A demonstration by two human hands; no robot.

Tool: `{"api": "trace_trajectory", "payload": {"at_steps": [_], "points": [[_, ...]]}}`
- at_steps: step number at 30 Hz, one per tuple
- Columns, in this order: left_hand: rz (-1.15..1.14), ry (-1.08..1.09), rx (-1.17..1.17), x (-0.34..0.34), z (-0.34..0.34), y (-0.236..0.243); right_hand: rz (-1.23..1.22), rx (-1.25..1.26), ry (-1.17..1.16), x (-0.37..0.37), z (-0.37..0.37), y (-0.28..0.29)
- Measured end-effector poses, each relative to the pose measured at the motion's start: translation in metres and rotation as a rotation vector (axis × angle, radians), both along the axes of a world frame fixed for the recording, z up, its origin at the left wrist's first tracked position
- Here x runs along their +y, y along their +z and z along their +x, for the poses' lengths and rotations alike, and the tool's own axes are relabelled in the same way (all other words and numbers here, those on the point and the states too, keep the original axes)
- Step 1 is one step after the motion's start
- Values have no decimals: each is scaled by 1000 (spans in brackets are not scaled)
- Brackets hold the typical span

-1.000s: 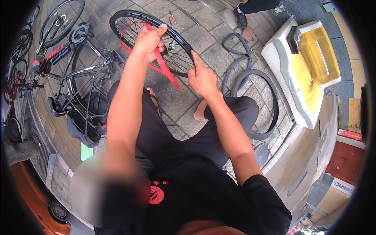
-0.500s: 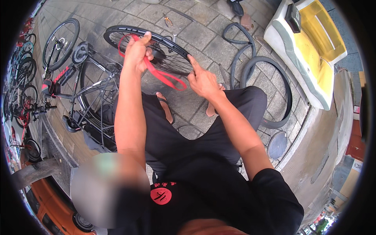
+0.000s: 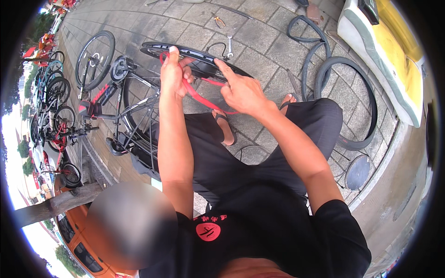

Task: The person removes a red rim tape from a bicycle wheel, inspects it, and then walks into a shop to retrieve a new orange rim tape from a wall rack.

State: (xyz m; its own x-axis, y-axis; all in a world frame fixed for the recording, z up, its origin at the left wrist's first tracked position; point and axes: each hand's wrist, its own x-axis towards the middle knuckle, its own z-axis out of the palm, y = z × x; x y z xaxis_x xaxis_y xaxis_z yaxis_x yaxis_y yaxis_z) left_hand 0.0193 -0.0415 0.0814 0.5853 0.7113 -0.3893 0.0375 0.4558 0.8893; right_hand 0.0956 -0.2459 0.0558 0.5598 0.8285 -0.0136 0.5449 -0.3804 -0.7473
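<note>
A black-rimmed bicycle wheel point(image 3: 150, 48) stands tilted in front of my knees. My left hand point(image 3: 174, 76) is closed at its rim, thumb pointing up, with a red rim strip point(image 3: 200, 96) running through the fingers. A small loop of the strip shows beside the thumb; the longer part hangs below the wheel and passes behind my right hand point(image 3: 243, 92). That hand lays its stretched index finger on the rim, thumb held apart; its lower fingers are mostly hidden. My hands hide parts of the hub and spokes.
A bicycle point(image 3: 134, 95) lies to the left, with more bikes beyond. Pliers point(image 3: 218, 20) and a wrench point(image 3: 230, 46) lie on the paving. An inner tube point(image 3: 306, 76) and a tyre point(image 3: 369, 88) are on the right, near a yellow-and-white seat point(image 3: 373, 51).
The view has shifted, moving the surroundings rightward. My right index finger now lies farther in along the wheel's rim, nearer my left hand. The red strip's hanging loop now reaches behind my right hand.
</note>
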Motion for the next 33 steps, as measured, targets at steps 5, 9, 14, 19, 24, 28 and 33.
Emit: {"api": "trace_trajectory", "payload": {"at_steps": [5, 9, 14, 19, 24, 28, 33], "points": [[16, -46, -14, 3, -4, -3, 9, 78, 18, 17, 0, 9], [-9, -39, -18, 3, -4, -4, 74, 353, 67, 30, 2, 20], [18, -27, -46, 4, -10, -10, 146, 548, 84, 37, -1, 18], [33, 6, -34, -1, -9, -7, 225, 596, 13, 21, -13, -1], [65, -31, -20, -2, -11, -6, 222, 679, -18, 4, -15, -10], [60, -28, -24, -2, -11, -4, 248, 665, -22, -6, -18, -15], [49, -8, -54, -4, -10, -6, 296, 658, -39, -18, -22, -27]]}}
